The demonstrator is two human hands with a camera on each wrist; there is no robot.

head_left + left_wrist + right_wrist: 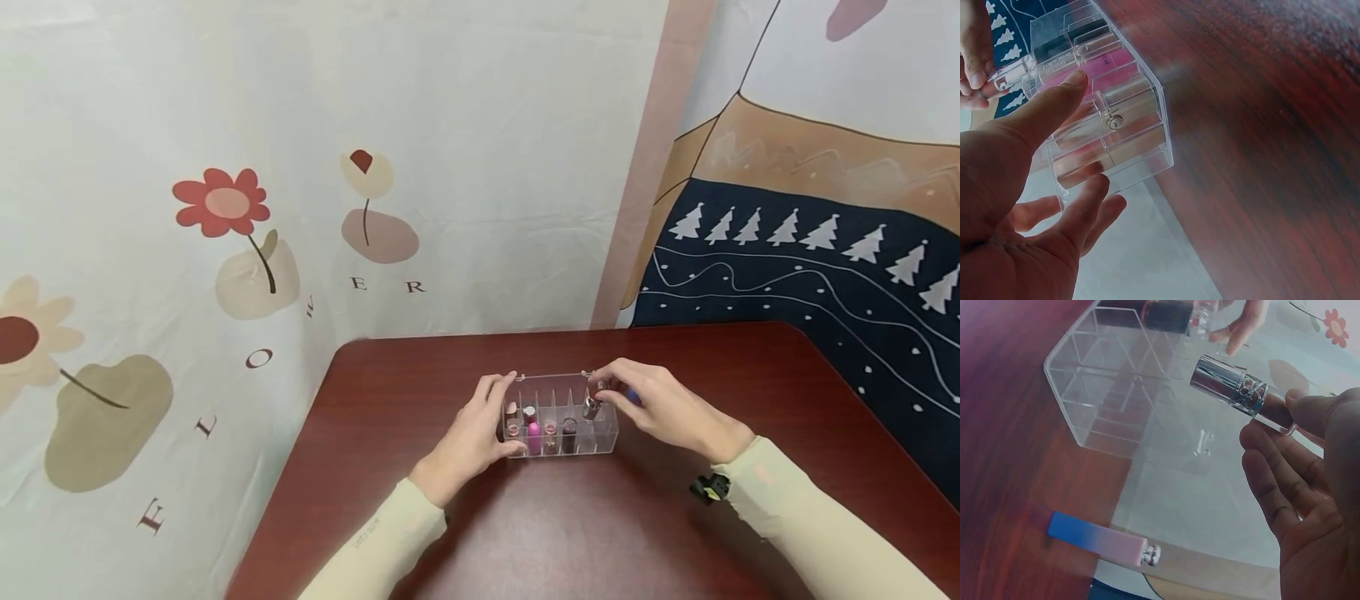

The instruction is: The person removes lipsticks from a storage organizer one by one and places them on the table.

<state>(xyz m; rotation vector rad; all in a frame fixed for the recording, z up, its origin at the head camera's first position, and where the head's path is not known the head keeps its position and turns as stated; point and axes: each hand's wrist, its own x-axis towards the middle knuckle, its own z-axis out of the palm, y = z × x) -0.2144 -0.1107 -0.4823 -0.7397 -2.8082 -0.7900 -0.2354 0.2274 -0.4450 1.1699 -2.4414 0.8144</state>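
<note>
A clear divided lipstick organizer (604, 439) stands upright on the table. My left hand (468, 433) grips its left end, thumb at the front corner and fingers at the back. Between the thumb and fingers of my right hand (660, 404) is a silver lipstick tube (1241, 394) with a clear end, tilted over the right back part of the organizer. Several tubes fill the left compartments, among them a bright pink lipstick (534, 437) and a dark tube (569, 435). The right wrist view shows bare compartments at the organizer's right end.
A blue-to-pink lipstick tube (1100, 540) with a silver knob lies on the table right of the organizer, partly behind my right hand in the head view. The dark red wooden table (420, 367) meets a flower-printed cloth (487, 167) behind. A small black device (708, 488) sits at my right wrist.
</note>
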